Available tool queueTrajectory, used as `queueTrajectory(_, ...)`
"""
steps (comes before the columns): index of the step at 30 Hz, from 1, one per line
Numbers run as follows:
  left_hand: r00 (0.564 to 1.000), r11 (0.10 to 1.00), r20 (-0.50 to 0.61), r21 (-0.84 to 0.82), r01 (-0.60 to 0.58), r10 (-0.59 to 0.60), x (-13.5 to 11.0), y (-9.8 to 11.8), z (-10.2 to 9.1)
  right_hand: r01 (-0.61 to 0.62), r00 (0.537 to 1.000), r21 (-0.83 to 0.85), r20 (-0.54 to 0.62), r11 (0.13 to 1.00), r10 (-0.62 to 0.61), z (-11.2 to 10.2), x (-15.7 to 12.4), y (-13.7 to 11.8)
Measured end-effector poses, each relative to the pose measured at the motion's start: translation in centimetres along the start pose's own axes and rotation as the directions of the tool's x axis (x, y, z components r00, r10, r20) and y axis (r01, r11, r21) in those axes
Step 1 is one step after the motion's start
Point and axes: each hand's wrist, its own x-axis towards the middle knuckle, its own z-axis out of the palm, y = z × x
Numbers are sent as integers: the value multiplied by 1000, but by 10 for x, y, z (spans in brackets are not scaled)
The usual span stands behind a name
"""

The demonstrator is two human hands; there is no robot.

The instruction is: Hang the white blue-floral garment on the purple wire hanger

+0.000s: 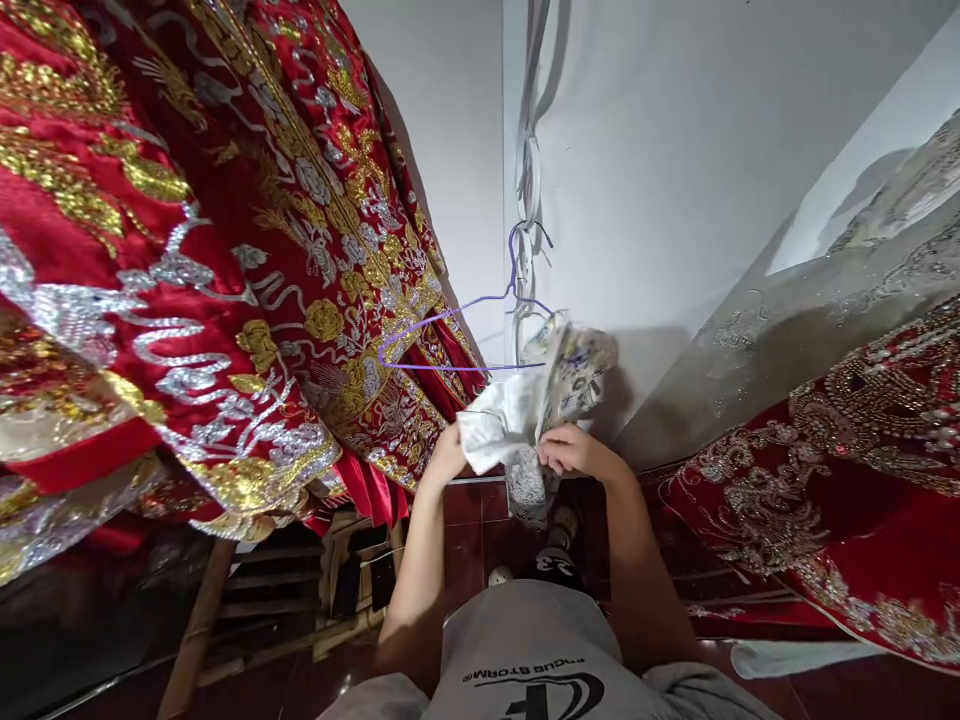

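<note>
Both my hands hold a white garment with a blue floral print (551, 385) in front of a white wall. My left hand (448, 455) is closed on its pale left edge. My right hand (574, 450) pinches the cloth near its middle, fingers curled. The top of the garment hangs on the right end of a thin purple wire hanger (457, 335), whose hook catches on white hooks on the wall (529, 180). A lower part of the cloth (526, 490) droops between my hands.
Red robes with gold and silver embroidery (225, 250) hang close on the left. More red beaded cloth (840, 470) and a sheer grey embroidered fabric (825, 310) lie at the right. Below are a dark red tiled floor (480, 540), wooden slats (247, 600) and my shoes (559, 560).
</note>
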Motion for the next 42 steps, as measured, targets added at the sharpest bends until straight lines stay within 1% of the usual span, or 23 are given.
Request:
queueTrajectory(1,999,999,50,24,-23,22,-3,6,2,-52,998,-59,32,997,54,-4,-2,4)
queueTrajectory(3,995,996,60,-39,-77,79,-11,21,10,-98,994,-111,-62,989,91,-7,-3,12)
queueTrajectory(5,989,987,51,-87,-136,141,-19,36,25,-37,974,-66,-224,997,22,0,-1,17)
queueTrajectory(6,984,983,60,-83,-161,166,-24,42,36,24,964,-14,-263,1000,-27,6,1,18)
queueTrajectory(7,979,981,75,-68,-182,187,-29,46,47,89,963,57,-261,994,-71,13,3,17)
queueTrajectory(9,968,971,77,-32,-236,238,-38,53,68,183,972,224,-185,957,-143,25,5,14)
queueTrajectory(12,938,938,-5,17,-346,346,-44,58,81,221,975,328,-67,919,-211,31,3,2)
queueTrajectory(14,928,927,-10,59,-371,372,-42,59,73,218,975,296,-25,930,-221,27,2,-10)
queueTrajectory(16,944,946,134,79,-314,303,-40,58,57,242,970,253,-61,937,-234,18,2,-23)
queueTrajectory(18,920,960,358,159,-230,161,-40,55,39,319,940,179,-185,931,-287,7,5,-38)
queueTrajectory(19,900,952,428,231,-202,88,-42,53,30,365,910,121,-258,923,-325,2,8,-45)
queueTrajectory(20,892,933,451,308,-186,29,-44,51,22,407,867,58,-339,911,-366,-3,13,-53)
queueTrajectory(23,939,867,344,476,-148,-28,-51,50,-2,476,715,-108,-530,873,-455,-14,32,-69)
queueTrajectory(24,955,851,296,507,-139,-20,-53,53,-10,480,684,-143,-557,866,-471,-16,40,-72)
queueTrajectory(25,966,836,259,532,-137,-6,-55,57,-19,474,679,-167,-556,865,-479,-17,50,-74)
queueTrajectory(27,978,804,207,576,-150,34,-57,67,-34,426,747,-188,-479,885,-461,-16,68,-72)
queueTrajectory(29,981,756,182,633,-169,67,-56,78,-48,337,825,-186,-413,923,-385,-16,80,-64)
queueTrajectory(30,982,720,171,672,-172,74,-56,83,-54,286,847,-177,-414,942,-335,-16,82,-58)
queueTrajectory(31,984,680,161,713,-168,74,-54,86,-60,244,849,-166,-440,955,-293,-18,81,-52)
queueTrajectory(34,989,592,149,796,-127,13,-45,88,-72,231,782,-176,-552,957,-290,-31,64,-36)
queueTrajectory(37,983,596,181,793,-129,-28,-30,91,-77,266,712,-282,-587,922,-385,-47,39,-29)
queueTrajectory(40,974,606,180,762,-226,137,-11,104,-76,223,675,-354,-616,908,-406,-57,23,-30)
queueTrajectory(42,946,598,152,744,-300,285,1,117,-73,185,671,-374,-628,909,-395,-60,18,-33)
